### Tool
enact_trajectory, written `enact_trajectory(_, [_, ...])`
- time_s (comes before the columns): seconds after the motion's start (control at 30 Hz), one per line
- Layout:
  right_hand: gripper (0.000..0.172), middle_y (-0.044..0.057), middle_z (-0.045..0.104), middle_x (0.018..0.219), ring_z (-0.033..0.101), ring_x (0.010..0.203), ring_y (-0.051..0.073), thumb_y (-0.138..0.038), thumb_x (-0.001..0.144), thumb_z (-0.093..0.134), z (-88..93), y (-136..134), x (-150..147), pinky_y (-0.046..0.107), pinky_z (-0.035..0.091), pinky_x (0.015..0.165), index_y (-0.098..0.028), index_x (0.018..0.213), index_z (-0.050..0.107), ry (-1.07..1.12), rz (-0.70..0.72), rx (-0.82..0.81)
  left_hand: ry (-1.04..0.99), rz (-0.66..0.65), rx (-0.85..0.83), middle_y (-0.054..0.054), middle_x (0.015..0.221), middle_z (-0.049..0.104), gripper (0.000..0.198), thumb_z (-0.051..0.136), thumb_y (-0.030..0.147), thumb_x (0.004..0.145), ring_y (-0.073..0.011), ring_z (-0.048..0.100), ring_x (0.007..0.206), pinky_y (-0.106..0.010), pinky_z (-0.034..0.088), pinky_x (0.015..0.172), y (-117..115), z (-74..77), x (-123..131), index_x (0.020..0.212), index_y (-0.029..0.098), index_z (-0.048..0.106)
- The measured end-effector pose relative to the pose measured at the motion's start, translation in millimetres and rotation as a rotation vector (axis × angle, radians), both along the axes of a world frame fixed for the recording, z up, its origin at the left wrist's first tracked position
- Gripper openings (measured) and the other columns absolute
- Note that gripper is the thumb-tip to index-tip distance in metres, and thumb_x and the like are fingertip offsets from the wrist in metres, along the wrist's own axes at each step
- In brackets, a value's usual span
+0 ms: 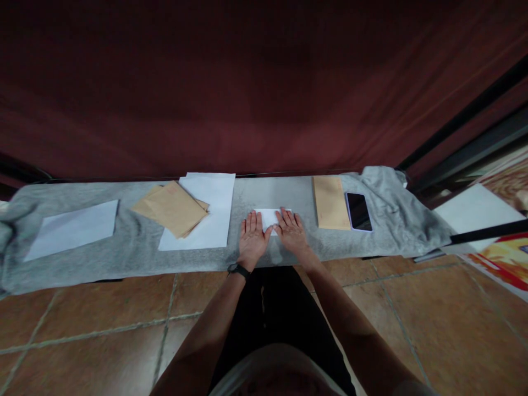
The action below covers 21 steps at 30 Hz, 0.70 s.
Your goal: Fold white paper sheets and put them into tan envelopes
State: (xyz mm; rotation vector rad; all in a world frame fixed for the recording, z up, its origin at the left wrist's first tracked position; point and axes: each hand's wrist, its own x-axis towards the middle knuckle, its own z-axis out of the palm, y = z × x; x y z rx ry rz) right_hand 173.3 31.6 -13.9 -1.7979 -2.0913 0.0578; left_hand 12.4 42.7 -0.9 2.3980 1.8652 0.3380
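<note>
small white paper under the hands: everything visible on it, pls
The white paper is small, plain and unmarked, and looks thin. It lies flat on the grey cloth, near the middle of the surface. Only its far edge and a strip between the hands show. The left hand and right hand rest palm-down on it, fingers extended, covering its two ends. Whether it is folded cannot be told.
</note>
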Motion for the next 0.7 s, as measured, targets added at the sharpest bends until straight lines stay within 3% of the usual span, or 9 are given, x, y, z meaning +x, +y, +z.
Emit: enact_trajectory(0.7, [0.053, 0.014, 0.041, 0.160, 0.039, 0.148, 0.030, -0.041, 0.107, 0.037, -6.4, 14.3, 22.4, 0.054, 0.027, 0.121, -0.018, 0.155, 0.043, 0.009, -0.021, 0.012, -0.002, -0.005, -0.005, -0.018, 0.166, 0.025, 0.086, 0.034, 0.067, 0.098, -0.0302, 0.022, 0.156, -0.050, 0.018, 0.127, 0.0, -1.0, -1.4, 0.161, 0.009, 0.024])
